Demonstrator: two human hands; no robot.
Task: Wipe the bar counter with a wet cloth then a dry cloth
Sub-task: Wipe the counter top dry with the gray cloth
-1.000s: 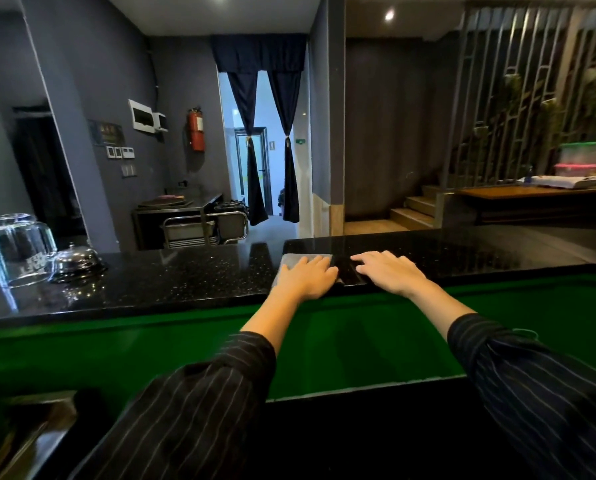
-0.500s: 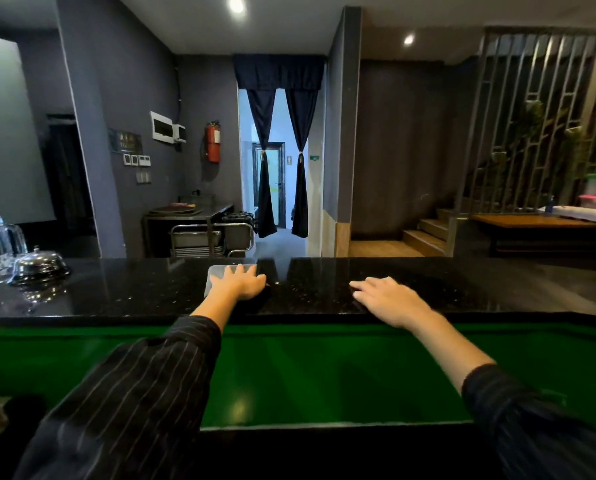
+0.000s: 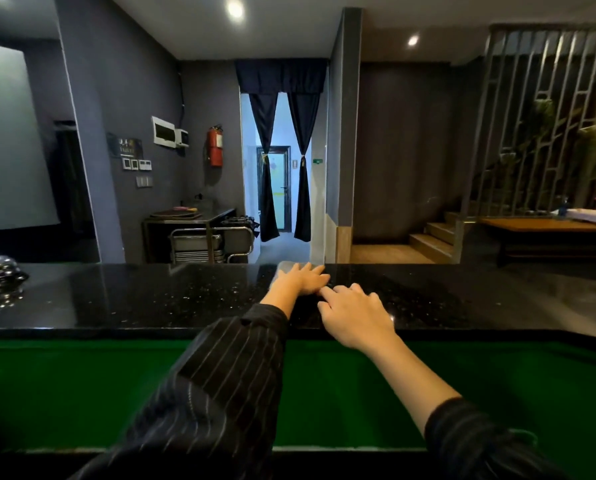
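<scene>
Mostly hidden grey cloth (image 3: 287, 265), L hand (image 3: 301, 280).

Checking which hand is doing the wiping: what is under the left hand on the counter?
A light grey cloth lies under the left hand, pressed flat on the speckled black stone counter. Only its far edge shows past the fingers; the rest is covered.

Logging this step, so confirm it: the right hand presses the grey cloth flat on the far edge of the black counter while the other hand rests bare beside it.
Wrong hand. The head view shows the left hand pressing the grey cloth at the far edge of the black counter; the right hand rests bare beside it.
</scene>
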